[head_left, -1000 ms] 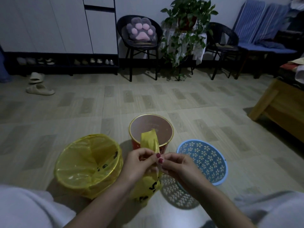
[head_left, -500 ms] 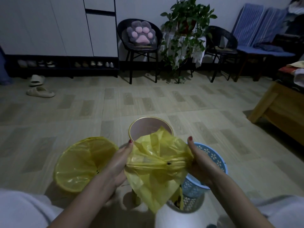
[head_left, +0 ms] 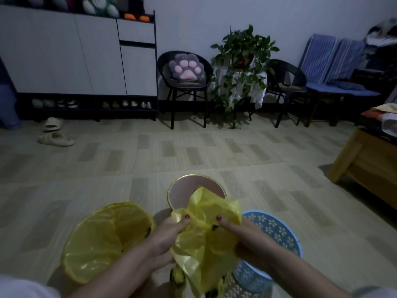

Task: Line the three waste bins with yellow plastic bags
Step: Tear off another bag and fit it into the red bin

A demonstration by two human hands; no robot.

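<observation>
Both hands have drawn closer together since half a second ago, so the yellow bag (head_left: 206,235), then stretched wide between them, now bunches into a crumpled mass in front of the person. Left hand (head_left: 165,239) and right hand (head_left: 240,235) each pinch a fold of the film between thumb and fingers, probably to find and part the two layers of its mouth, though the dim light makes the edges hard to read. It hangs in the air above the gap between the bins, its tail drooping toward the floor (head_left: 193,147). Thin, glossy and translucent, it carries dark printed marks near the middle. At near left, the lined bin (head_left: 103,239) already wears its yellow liner folded over the rim. Just beyond the hands, the red bin (head_left: 178,196) with a gold rim stands bare, and at near right the blue bin (head_left: 277,229) with flower cut-outs is bare too, so two remain.
</observation>
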